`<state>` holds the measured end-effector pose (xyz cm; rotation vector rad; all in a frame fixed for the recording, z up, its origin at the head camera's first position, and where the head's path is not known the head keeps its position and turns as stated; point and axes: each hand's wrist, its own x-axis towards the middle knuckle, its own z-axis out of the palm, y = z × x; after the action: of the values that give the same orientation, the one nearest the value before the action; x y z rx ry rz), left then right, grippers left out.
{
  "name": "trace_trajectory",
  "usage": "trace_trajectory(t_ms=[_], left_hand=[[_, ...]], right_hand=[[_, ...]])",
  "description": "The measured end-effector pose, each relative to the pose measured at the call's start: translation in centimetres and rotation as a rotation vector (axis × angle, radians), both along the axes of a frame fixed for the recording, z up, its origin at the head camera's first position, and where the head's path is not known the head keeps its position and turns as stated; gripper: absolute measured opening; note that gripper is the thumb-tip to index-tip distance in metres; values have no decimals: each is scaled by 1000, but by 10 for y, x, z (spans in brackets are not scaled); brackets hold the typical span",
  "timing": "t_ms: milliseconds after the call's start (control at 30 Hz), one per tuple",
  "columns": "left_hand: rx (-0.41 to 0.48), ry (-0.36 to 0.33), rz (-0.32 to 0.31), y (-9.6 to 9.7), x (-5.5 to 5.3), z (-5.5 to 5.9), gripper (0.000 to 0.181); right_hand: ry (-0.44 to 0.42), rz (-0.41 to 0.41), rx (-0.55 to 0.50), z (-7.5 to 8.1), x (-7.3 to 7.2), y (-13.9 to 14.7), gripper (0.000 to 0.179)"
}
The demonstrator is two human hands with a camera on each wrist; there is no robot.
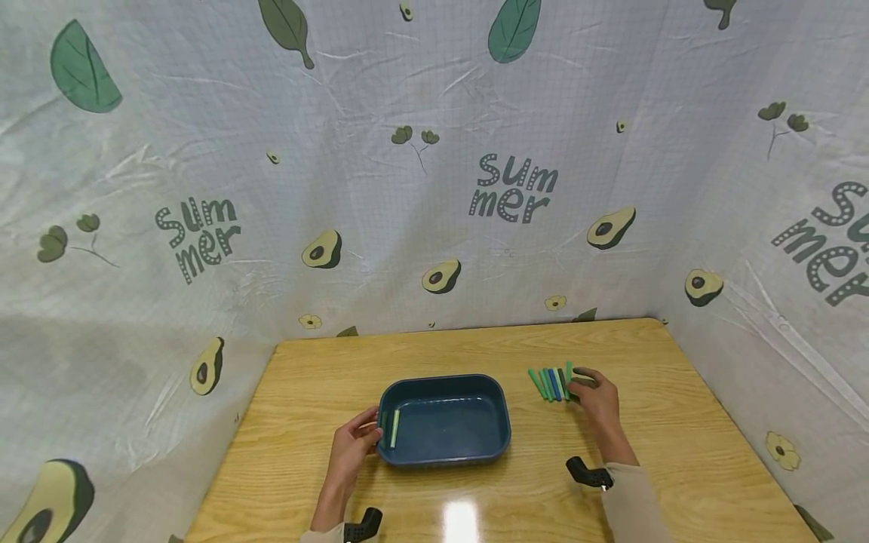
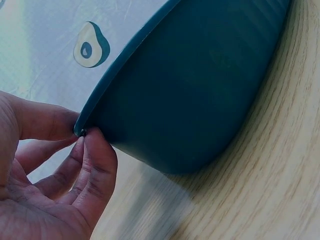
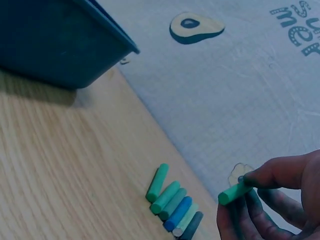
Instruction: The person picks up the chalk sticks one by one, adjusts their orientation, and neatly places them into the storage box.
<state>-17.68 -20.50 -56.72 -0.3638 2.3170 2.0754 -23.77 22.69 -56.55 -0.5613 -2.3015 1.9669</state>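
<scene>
A pale patterned cloth (image 1: 394,219) hangs behind and beside the wooden table (image 1: 326,363) I work at. My left hand (image 1: 351,451) pinches the rim of a dark blue bin (image 1: 455,431); my right hand (image 1: 597,400) grasps a green stick (image 3: 234,194) at its fingertips, just beside the row of sticks (image 3: 178,214) on the table. For this lift I judge a light pinch best — the sticks look like chalk and could snap — drawn straight up so none of the neighbours roll, with my other hand steadying the rim rather than tipping it. Farther out, only the head view shows me the pale green stick (image 1: 394,428) lying inside the bin near its left wall; the right wrist view separates six sticks in the row, while the left wrist view shows my pinch up close — and no sticks.
</scene>
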Motion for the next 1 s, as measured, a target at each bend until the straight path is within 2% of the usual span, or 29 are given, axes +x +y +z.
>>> trace_trajectory(t_ms=[367, 600, 733, 1000], left_hand=[[2, -2, 3, 1, 0, 1, 45], [3, 2, -1, 0, 0, 1, 45], [0, 1, -7, -1, 0, 1, 44], [-7, -11, -1, 0, 0, 2, 45]], right_hand=[[2, 180, -128, 13, 3, 3, 55], [40, 245, -173, 20, 5, -2, 57], [39, 286, -199, 25, 5, -7, 60], [19, 318, -233, 33, 1, -16, 60]])
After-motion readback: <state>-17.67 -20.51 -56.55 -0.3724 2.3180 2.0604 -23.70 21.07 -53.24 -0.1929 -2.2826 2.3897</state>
